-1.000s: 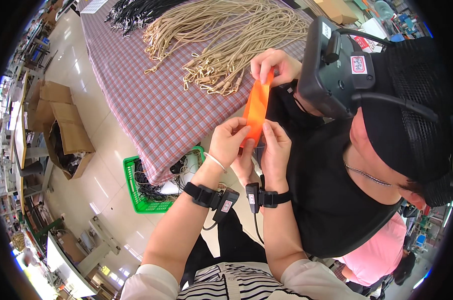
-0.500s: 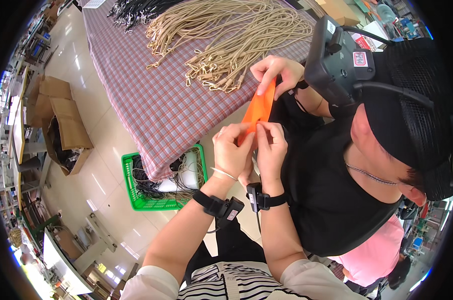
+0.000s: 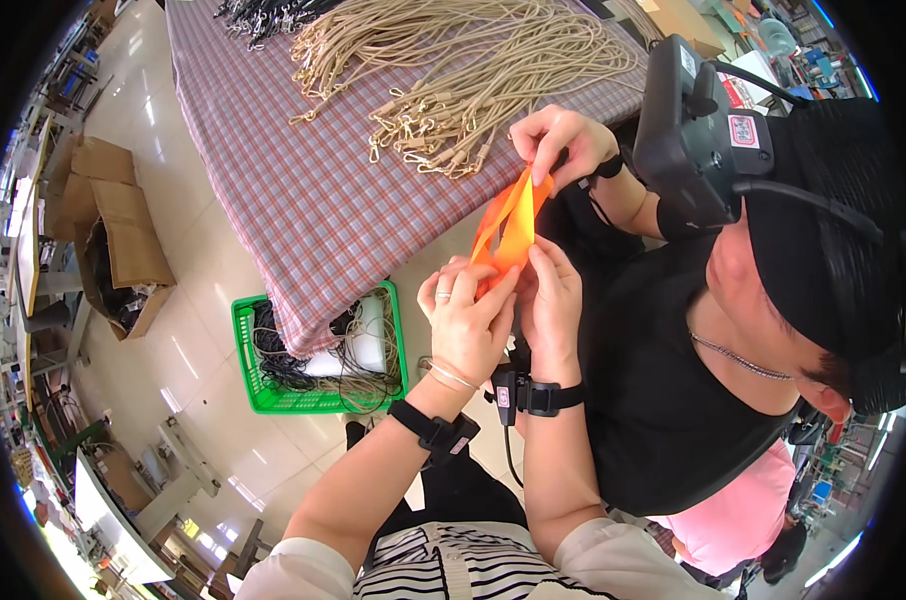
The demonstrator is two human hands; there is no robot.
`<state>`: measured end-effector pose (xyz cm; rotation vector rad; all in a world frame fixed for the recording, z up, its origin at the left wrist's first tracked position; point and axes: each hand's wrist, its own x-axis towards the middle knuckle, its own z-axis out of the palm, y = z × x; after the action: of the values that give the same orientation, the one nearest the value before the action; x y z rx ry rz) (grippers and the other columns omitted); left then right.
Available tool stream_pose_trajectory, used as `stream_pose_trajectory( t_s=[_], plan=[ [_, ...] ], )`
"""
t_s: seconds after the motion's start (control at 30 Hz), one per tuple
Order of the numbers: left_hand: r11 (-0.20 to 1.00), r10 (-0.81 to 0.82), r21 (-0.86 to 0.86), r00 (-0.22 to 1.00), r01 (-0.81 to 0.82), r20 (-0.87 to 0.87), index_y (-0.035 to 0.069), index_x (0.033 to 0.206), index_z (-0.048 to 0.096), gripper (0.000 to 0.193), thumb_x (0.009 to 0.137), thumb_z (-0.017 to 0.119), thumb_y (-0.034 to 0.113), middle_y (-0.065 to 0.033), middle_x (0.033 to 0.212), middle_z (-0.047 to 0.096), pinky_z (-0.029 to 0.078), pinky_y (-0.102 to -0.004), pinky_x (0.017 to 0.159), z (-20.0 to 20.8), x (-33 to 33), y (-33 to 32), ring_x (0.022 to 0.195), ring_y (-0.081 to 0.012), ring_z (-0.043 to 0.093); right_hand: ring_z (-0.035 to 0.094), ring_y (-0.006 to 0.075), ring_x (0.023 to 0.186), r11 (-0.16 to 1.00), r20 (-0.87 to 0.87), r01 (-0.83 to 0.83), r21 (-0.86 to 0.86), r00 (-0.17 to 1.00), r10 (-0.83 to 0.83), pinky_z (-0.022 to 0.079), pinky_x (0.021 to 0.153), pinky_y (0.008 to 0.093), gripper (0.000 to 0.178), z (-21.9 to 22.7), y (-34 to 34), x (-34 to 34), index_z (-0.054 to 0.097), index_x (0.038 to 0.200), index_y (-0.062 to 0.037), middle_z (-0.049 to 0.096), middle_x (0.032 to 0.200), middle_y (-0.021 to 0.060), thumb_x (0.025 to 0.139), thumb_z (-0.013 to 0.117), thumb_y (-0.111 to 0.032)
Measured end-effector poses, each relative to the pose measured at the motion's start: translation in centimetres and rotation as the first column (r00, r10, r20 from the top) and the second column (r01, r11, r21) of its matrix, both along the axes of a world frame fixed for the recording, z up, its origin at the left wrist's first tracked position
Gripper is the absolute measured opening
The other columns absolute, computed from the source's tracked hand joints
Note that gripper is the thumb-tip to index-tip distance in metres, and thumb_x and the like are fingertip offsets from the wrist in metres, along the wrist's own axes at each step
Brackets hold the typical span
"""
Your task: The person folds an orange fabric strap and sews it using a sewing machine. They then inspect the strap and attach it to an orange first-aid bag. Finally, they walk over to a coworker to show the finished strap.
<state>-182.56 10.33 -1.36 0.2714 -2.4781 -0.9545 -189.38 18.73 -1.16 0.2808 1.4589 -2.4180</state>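
An orange strip of flat, fabric-like material (image 3: 519,236) stretches between my hands and a co-worker's hand (image 3: 570,150), bent into a loop with a gap down its middle. My left hand (image 3: 465,322) pinches its near end between thumb and fingers. Close beside it, my right hand (image 3: 552,305) is closed at the strip's near right edge, its fingertips partly hidden. The co-worker grips the far end with bent fingers. Dark straps with small boxes are fastened round both my wrists.
A checked-cloth table (image 3: 263,170) carries bundles of tan cords (image 3: 453,90) with metal clips and some black cords (image 3: 273,20). Below its corner stands a green basket (image 3: 318,400) of cords. An open cardboard box (image 3: 123,240) is at left. The co-worker (image 3: 663,380) stands close at right.
The orange strip has gone from stretched flat to an opened loop with a gap. My left hand has turned and shifted slightly nearer me. The co-worker's hand still grips the far end.
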Motion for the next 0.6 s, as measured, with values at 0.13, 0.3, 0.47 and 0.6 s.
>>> stream_pose_trajectory(
  t_s=[0.13, 0.3, 0.47, 0.6],
  plan=[
    [0.999, -0.01, 0.033, 1.0, 0.01, 0.002, 0.018, 0.104, 0.07, 0.028, 0.077, 0.068, 0.013, -0.0041, 0.103, 0.057, 0.03, -0.0447, 0.093, -0.2, 0.1, 0.1, 0.109, -0.0296, 0.051, 0.063, 0.0141, 0.084, 1.0, -0.035, -0.026, 0.006, 0.999, 0.026, 0.052, 0.075, 0.0268, 0.02, -0.8, 0.6, 0.0, 0.057, 0.103, 0.0034, 0.064, 0.096, 0.0104, 0.096, 0.048, -0.013],
    [0.999, -0.009, 0.044, 1.0, 0.009, 0.007, 0.018, 0.104, 0.07, 0.027, 0.077, 0.068, 0.013, -0.0041, 0.105, 0.057, 0.029, -0.0447, 0.094, -0.4, 0.3, 0.2, 0.111, -0.0298, 0.05, 0.062, 0.0136, 0.083, 0.999, -0.003, -0.008, -0.036, 1.0, 0.008, 0.051, 0.073, 0.0262, 0.018, -0.9, 0.7, 0.0, 0.058, 0.1, 0.0011, 0.064, 0.095, 0.0088, 0.096, 0.05, -0.014],
    [0.999, -0.016, 0.044, 1.0, 0.015, 0.026, 0.019, 0.104, 0.07, 0.028, 0.078, 0.068, 0.013, -0.004, 0.104, 0.057, 0.029, -0.0449, 0.095, -0.2, 0.3, 0.2, 0.112, -0.0293, 0.05, 0.062, 0.0131, 0.081, 0.999, -0.002, -0.009, -0.033, 1.0, 0.009, 0.051, 0.072, 0.0266, 0.017, -1.1, 0.7, 0.0, 0.058, 0.098, -0.0008, 0.063, 0.092, 0.0063, 0.096, 0.052, -0.016],
    [0.998, -0.02, 0.054, 0.999, 0.018, 0.028, 0.02, 0.105, 0.071, 0.028, 0.078, 0.068, 0.013, -0.0036, 0.104, 0.057, 0.029, -0.0449, 0.095, -0.2, 0.4, 0.3, 0.112, -0.0289, 0.05, 0.062, 0.0132, 0.082, 1.0, -0.018, -0.001, -0.023, 1.0, 0.0, 0.051, 0.072, 0.0269, 0.017, -1.3, 0.9, 0.0, 0.058, 0.098, -0.0008, 0.063, 0.092, 0.0063, 0.096, 0.052, -0.016]
  ],
)
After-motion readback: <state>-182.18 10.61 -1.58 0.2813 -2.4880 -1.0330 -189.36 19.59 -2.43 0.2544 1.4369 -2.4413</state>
